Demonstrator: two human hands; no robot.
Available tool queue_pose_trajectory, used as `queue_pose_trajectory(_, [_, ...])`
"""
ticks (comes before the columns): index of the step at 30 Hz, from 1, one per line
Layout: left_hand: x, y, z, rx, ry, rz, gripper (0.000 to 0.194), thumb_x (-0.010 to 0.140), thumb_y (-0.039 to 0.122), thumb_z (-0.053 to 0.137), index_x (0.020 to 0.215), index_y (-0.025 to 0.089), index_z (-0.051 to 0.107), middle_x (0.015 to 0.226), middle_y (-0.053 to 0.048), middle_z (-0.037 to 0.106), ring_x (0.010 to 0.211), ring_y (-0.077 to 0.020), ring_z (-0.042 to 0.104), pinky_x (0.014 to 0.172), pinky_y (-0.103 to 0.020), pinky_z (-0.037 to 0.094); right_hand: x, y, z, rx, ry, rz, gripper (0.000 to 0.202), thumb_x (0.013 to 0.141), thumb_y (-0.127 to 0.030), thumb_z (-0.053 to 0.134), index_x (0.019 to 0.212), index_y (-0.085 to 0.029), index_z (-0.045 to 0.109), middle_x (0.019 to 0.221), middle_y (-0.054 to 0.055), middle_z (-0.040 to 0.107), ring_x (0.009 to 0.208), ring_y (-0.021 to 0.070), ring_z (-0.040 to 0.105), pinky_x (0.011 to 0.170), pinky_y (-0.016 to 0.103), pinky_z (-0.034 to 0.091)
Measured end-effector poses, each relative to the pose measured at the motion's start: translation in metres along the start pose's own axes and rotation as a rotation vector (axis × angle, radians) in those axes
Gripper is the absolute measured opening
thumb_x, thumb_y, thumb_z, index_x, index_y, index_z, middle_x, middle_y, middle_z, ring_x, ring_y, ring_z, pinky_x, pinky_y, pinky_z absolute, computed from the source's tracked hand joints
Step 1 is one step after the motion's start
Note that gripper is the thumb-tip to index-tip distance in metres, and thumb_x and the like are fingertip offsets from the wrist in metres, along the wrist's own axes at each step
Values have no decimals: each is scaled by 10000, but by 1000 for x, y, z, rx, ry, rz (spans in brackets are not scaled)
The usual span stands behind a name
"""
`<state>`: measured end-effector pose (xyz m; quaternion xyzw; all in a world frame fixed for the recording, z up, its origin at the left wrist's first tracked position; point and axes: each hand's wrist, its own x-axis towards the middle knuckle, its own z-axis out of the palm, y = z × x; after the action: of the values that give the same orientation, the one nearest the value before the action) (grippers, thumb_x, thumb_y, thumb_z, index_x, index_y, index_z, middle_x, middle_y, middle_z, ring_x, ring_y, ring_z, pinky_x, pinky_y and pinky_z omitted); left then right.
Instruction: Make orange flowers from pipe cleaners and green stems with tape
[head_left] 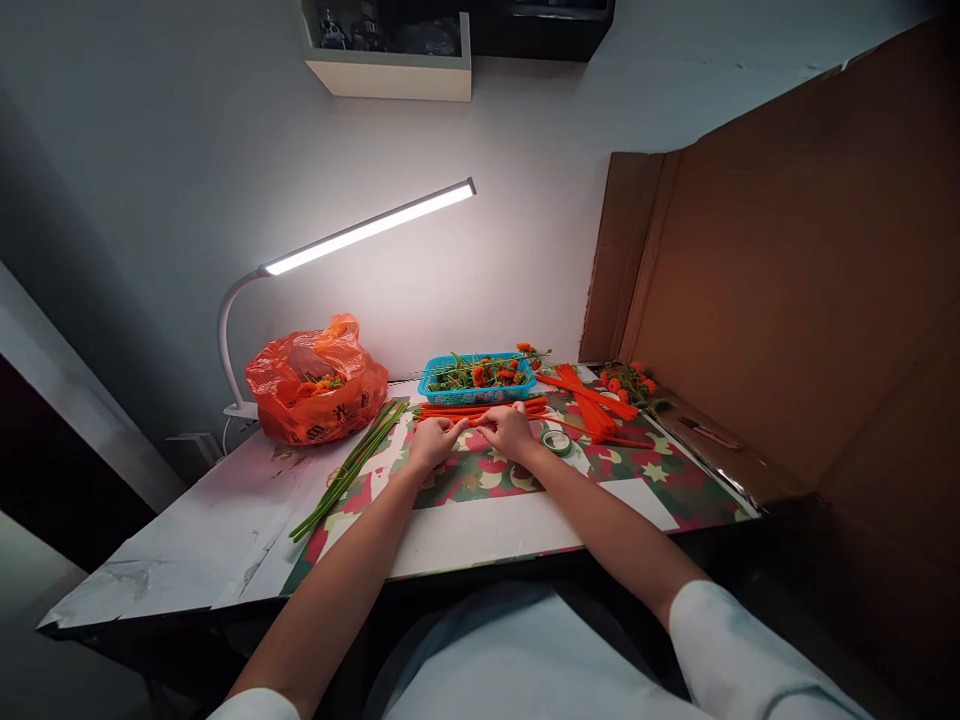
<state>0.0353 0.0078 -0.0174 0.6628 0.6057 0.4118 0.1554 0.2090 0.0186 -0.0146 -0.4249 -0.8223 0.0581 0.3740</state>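
My left hand (435, 442) and my right hand (511, 434) meet near the middle of the table, fingers pinched close together. Between their fingertips runs a thin orange pipe cleaner (478, 421), partly covered by the fingers. Just beyond lies a row of orange pipe cleaners (442, 410). A blue plastic basket (480, 397) behind it holds orange flowers with green leaves (480, 376). To the right of my right hand is a roll of green tape (557, 442). Farther right, a bundle of orange strands (592, 410) lies fanned out.
Green stems (349, 470) lie left of my hands. An orange plastic bag (319, 390) with flowers inside stands behind them, beside a lit desk lamp (371, 228). More orange flowers (628, 383) and a box cutter (709, 433) lie at the right, against a tall cardboard panel (780, 270).
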Motion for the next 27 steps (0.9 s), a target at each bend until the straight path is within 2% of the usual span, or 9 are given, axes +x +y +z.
queue_pose_trajectory(9, [0,-3,2,-137,3,-117,554,711,622,532,455,199,282,445,56,235,430,-77,214,456,-250,155,0,-2,5,230,30,40,161,801,-263,628,924,-246,730,954,52,725,931,202,622,851,349,300])
queue_pose_trajectory(12, [0,-4,3,-212,-7,-135,550,691,661,534,477,196,331,444,64,221,428,-74,195,448,-250,136,1,1,9,336,56,44,173,791,-290,634,921,-238,737,909,58,727,881,202,630,812,333,372])
queue_pose_trajectory(16, [1,-3,3,-362,-40,-181,536,674,677,540,514,198,363,424,80,205,417,-67,167,437,-245,116,4,7,15,619,100,75,241,765,-381,635,874,-195,744,842,68,718,750,183,626,672,286,446])
queue_pose_trajectory(19, [2,0,1,-444,-98,-140,539,677,670,544,517,195,347,439,83,205,418,-57,164,436,-238,117,7,11,13,757,28,158,326,695,-461,672,774,-151,736,733,63,696,678,172,602,608,270,441])
queue_pose_trajectory(23, [3,0,-5,-415,-188,24,536,693,638,559,501,178,360,470,70,249,443,-54,196,442,-228,136,8,13,-2,843,-127,194,412,596,-524,720,720,-132,726,666,51,666,620,151,566,556,257,406])
queue_pose_trajectory(27, [2,-4,-14,-276,-386,137,534,660,600,615,466,167,370,472,62,263,462,-57,219,450,-227,140,5,16,-16,762,-318,187,424,542,-520,753,696,-126,727,634,49,657,579,137,542,532,249,371])
